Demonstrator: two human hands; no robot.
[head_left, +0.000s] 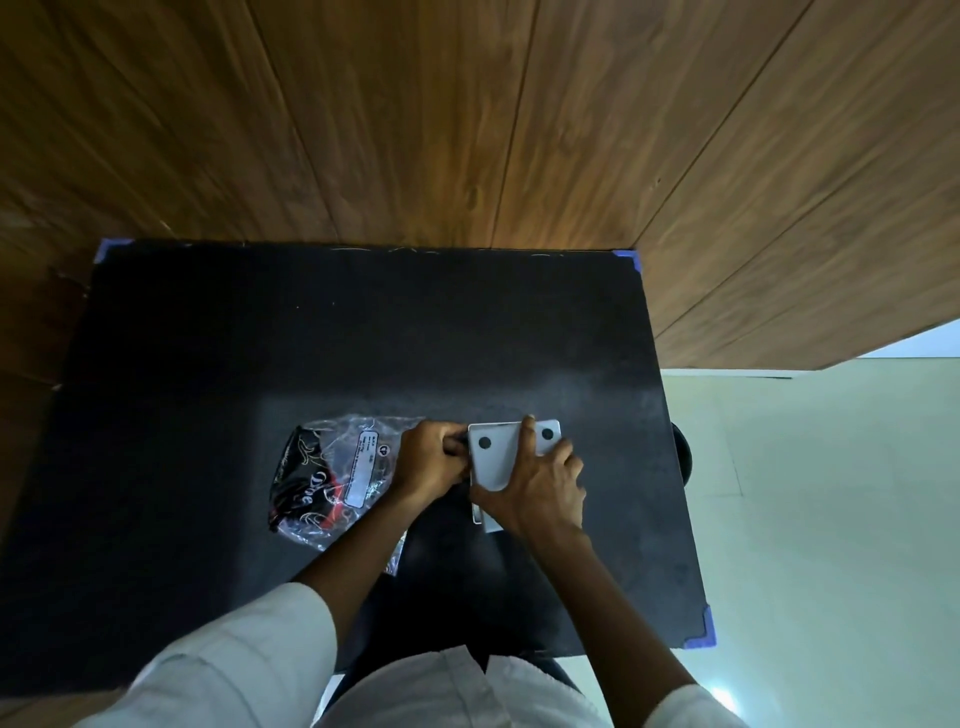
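White sleeves (249, 654) nearest the camera; both forearms reach forward over the desk (363, 322), which has a black top. Right hand (540, 483) lies on top of a flat white panel (493, 457), fingers spread across its face, forefinger hooked over the far edge, thumb along the near left side: it is clamped on the panel. Left hand (431, 457) sits at the panel's left edge with its fingers curled tight against that edge; a small dark part shows at the fingertips, identity cannot be told. The hands are close together, with the panel between them. The panel lies flat on the desk, right of centre, with two black round dots on its upper face. Just left of the left hand lies a crumpled clear plastic bag (332, 478) with black-and-red contents and a white label. Further off: blue tape (626, 257) on the far desk corner, then a wooden wall (467, 130).
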